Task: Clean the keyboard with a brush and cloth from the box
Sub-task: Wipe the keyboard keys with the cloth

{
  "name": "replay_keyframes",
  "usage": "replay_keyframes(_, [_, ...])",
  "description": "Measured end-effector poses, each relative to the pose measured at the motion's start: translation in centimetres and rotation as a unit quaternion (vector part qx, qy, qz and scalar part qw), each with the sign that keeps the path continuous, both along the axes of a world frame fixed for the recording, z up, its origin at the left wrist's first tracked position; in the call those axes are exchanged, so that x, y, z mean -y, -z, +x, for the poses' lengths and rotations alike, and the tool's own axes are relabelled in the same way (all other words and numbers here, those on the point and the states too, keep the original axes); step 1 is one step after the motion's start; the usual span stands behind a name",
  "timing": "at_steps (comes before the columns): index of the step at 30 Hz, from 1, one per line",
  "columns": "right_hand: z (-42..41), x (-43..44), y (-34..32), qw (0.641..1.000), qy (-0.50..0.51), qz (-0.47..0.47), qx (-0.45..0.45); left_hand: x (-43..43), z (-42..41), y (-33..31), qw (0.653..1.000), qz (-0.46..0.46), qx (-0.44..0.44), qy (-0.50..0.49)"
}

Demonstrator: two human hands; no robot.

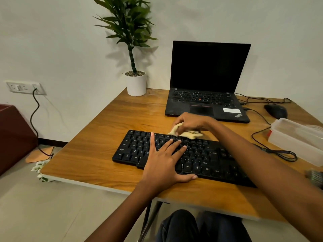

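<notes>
Your left hand [164,165] lies flat on the black keyboard [201,158], fingers spread and released, gripping nothing; fingertips sit on the middle key rows, thumb stretched along the near edge by the space bar. Your right hand [190,122] is clenched around a beige cloth [185,132], pressing it on the keyboard's far edge, just beyond your left fingertips. Cloth bunches under the right fingers, one corner sticking out toward the left. The clear plastic box [297,137] sits well to the right of your right hand on the wooden table [108,123]. At the frame's right edge, near the box, something bristly, possibly the brush [314,176], too cropped to confirm.
</notes>
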State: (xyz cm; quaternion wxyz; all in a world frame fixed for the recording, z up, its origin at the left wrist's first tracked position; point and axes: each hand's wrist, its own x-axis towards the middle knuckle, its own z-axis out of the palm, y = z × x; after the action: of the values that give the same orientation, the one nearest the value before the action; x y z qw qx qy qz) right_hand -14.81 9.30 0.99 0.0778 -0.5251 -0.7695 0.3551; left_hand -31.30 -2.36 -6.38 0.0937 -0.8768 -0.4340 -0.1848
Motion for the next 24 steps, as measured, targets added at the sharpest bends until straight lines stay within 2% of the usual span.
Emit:
replay_keyframes(2, [1.5, 0.1, -0.6, 0.999, -0.008, -0.025, 0.027, 0.1, 0.0, 0.0, 1.000, 0.002, -0.002, 0.002])
replay_keyframes(5, [-0.6, -0.5, -0.8, 0.999, -0.014, -0.007, 0.037, 0.0, 0.0, -0.1, 1.000, 0.005, -0.004, 0.006])
replay_keyframes(11, [-8.7, -1.4, 1.3, 0.994, 0.035, 0.019, -0.106, -0.2, -0.1, 0.0, 1.000, -0.004, 0.008, 0.022])
replay_keyframes(15, [-6.0, -1.3, 0.6, 0.998, -0.019, 0.027, -0.047, 0.0, -0.1, -0.1, 1.000, -0.007, 0.003, 0.016])
replay_keyframes(19, [-1.9, -1.2, -0.2, 1.000, -0.008, -0.022, 0.000, 0.1, 0.0, -0.2, 1.000, -0.020, -0.001, 0.012])
replay_keyframes(22, [-4.1, -1.8, -0.7, 0.999, -0.028, -0.016, 0.014, 0.0, 0.0, -0.1, 1.000, -0.018, -0.005, 0.014])
replay_keyframes(24, [-7.5, -2.3, -0.3, 0.999, -0.046, 0.009, -0.009, -0.1, -0.1, 0.0, 1.000, -0.009, 0.006, 0.025])
